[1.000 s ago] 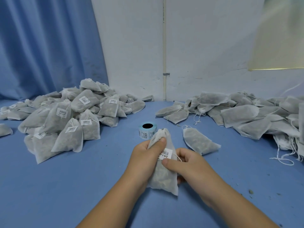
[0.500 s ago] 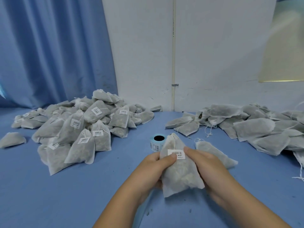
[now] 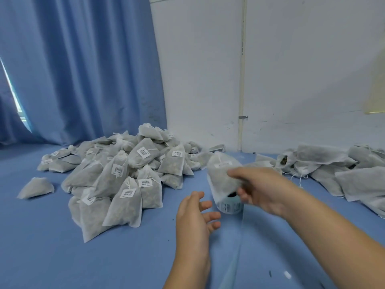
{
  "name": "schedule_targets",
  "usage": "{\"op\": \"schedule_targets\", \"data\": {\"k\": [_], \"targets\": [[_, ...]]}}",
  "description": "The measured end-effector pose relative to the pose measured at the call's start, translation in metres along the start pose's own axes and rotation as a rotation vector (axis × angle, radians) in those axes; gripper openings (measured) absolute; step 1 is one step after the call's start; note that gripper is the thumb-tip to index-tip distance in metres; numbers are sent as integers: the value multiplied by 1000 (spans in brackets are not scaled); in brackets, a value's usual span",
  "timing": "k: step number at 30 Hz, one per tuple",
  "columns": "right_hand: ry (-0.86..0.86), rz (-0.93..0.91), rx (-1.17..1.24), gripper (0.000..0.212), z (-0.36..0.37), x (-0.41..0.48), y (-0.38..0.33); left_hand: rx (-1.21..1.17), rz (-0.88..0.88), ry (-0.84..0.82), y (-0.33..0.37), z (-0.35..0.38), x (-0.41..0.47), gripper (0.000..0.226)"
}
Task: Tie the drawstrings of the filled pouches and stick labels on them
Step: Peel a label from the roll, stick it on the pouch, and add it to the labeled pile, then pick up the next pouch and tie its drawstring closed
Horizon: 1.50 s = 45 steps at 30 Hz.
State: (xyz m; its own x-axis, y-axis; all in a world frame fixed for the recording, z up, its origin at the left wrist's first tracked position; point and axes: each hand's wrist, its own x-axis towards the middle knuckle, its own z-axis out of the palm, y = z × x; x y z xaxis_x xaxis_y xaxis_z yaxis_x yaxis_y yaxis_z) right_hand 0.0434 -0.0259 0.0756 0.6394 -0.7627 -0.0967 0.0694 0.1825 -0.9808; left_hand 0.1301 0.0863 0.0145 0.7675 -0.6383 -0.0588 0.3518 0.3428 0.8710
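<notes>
My right hand grips a filled white mesh pouch with a white label near its top; the pouch is blurred and held above the table, over the label roll. My left hand is off the pouch, fingers spread, low over the blue table. The blue label roll stands right behind the held pouch, partly hidden by it. A heap of tied, labelled pouches lies to the left. A pile of unlabelled pouches with loose drawstrings lies to the right.
A single pouch lies apart at the far left. A blue curtain hangs behind the left heap and a white wall stands behind the table. A strip of label backing trails from the roll towards me.
My left hand has let go of the pouch and opened. My right hand alone has carried the labelled pouch up and leftward. The view has swung to the left.
</notes>
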Motion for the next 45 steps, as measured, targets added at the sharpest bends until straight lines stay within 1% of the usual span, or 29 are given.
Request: {"op": "schedule_targets", "data": {"k": [2, 3, 5, 8, 10, 13, 19, 24, 26, 29, 32, 35, 37, 39, 41, 45], "targets": [[15, -88, 147, 6, 11, 34, -22, -24, 13, 13, 1, -1, 3, 17], [53, -146, 164, 7, 14, 50, -32, -29, 20, 13, 1, 0, 4, 16], [141, -207, 75, 13, 17, 72, -44, -40, 27, -4, 0, 0, 5, 15], [140, -188, -82, 16, 17, 82, -33, -70, 28, -57, 1, 0, 6, 16], [110, -142, -140, 12, 15, 73, -17, -88, 30, -95, 0, 3, 4, 17], [103, -83, -96, 9, 3, 54, 4, -69, 39, -165, -2, 8, -1, 18], [95, -84, -74, 8, -37, -4, 27, 15, 47, -351, -11, 20, -28, 20], [90, -90, -29, 10, -80, -66, 45, 203, 101, -444, -30, 32, -51, 24], [107, -81, -18, 11, -98, -88, 51, 323, 146, -456, -41, 34, -58, 23], [147, -71, -31, 12, -129, -117, 57, 560, 253, -475, -61, 34, -65, 20], [195, -70, -41, 12, -164, -142, 58, 752, 351, -530, -77, 34, -70, 19], [278, -76, -27, 12, -198, -161, 60, 942, 478, -605, -82, 41, -69, 20], [345, -78, -9, 13, -216, -169, 65, 1027, 541, -633, -83, 57, -68, 20], [411, -85, 17, 13, -231, -173, 69, 1023, 559, -639, -88, 85, -72, 20], [461, -108, 22, 13, -236, -171, 69, 947, 534, -621, -98, 113, -78, 22], [544, -145, -11, 12, -245, -168, 65, 791, 348, -652, -134, 171, -101, 18]]}}
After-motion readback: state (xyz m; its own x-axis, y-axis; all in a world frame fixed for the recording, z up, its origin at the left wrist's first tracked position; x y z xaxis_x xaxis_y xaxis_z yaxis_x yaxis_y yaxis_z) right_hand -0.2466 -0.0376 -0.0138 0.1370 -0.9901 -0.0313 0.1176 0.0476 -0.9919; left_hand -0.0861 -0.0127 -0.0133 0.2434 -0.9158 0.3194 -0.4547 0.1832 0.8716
